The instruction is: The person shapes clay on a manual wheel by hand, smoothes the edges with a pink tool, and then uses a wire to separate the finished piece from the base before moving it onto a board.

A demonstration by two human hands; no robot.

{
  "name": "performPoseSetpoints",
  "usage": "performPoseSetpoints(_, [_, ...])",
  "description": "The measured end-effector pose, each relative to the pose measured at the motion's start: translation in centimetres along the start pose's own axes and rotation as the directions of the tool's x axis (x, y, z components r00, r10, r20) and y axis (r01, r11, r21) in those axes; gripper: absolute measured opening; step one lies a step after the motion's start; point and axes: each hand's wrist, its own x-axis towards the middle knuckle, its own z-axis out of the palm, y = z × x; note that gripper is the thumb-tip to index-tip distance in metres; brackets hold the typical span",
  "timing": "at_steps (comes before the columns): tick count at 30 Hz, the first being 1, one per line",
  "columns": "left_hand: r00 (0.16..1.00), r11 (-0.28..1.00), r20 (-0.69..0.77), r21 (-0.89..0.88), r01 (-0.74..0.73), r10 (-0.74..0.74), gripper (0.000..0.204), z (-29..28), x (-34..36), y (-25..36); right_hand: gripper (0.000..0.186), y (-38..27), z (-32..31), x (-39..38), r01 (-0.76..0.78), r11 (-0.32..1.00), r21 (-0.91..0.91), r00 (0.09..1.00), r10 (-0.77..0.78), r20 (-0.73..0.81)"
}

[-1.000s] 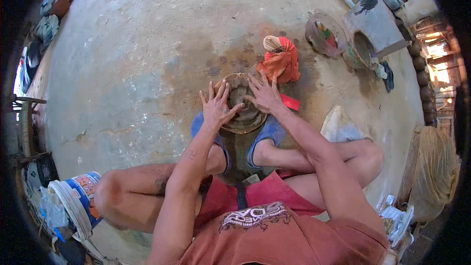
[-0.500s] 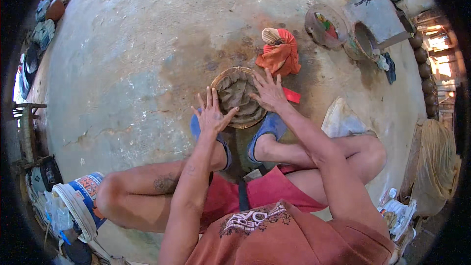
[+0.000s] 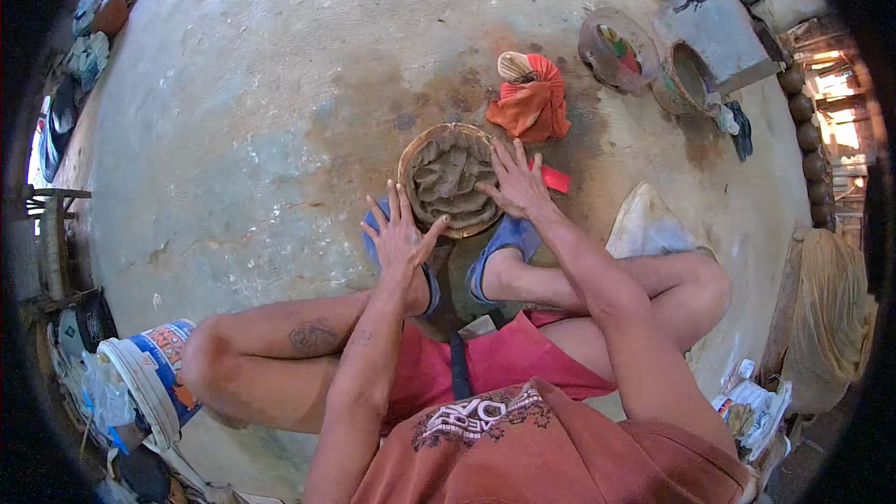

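Between my blue-shod feet on the floor sits a round shallow basket (image 3: 404, 166) with a woven rim. Grey-brown wet clay (image 3: 450, 173) fills it, its surface folded and lumpy. My left hand (image 3: 401, 231) lies at the near left of the rim, fingers spread and thumb reaching over the near edge. On the right side, my right hand (image 3: 521, 185) has its fingers stretched along the rim, with the thumb at the clay. Neither hand grips anything.
Beyond the basket stands a bundle of orange-red cloth (image 3: 532, 112) with a striped top. A flat red piece (image 3: 555, 179) lies beside my right hand. Farther right are a round basin (image 3: 597, 65), a bucket (image 3: 674, 93) and a grey block (image 3: 723, 47). A white paint bucket (image 3: 140, 392) is by my left knee.
Both hands have drawn slightly nearer to me along the rim, fingers still spread. The basket sits a little farther away in the picture, and the clay folds look different.
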Motion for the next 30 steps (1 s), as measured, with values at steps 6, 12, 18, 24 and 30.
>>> performPoseSetpoints(6, [0.999,1.0,0.05,0.028,0.005,-0.006,0.113,-2.0,0.5,1.2,0.089,-0.1,-1.4,1.0,0.047,0.998,0.04,0.996,-0.05,0.079])
performPoseSetpoints(12, [1.0,0.984,0.005,-0.176,-0.022,0.024,0.114,0.2,3.8,-2.6,0.102,-1.6,0.4,0.4,-0.086,0.903,0.421,0.967,0.177,-0.181])
performPoseSetpoints(18, [0.997,0.93,0.01,-0.359,0.08,-0.082,0.143,-0.3,6.2,-5.8,0.102,-3.2,-0.9,-0.1,-0.168,0.831,0.53,0.96,0.26,-0.105])
performPoseSetpoints(24, [0.966,0.933,0.089,-0.25,0.257,-0.243,0.145,-2.3,5.5,-0.2,0.103,-1.9,0.7,-0.4,-0.187,0.861,0.474,0.963,0.255,-0.083])
performPoseSetpoints(30, [0.988,0.894,0.08,-0.42,0.156,-0.135,0.146,-0.4,7.5,-4.8,0.127,-4.5,0.3,-1.4,-0.194,0.888,0.417,0.967,0.244,-0.071])
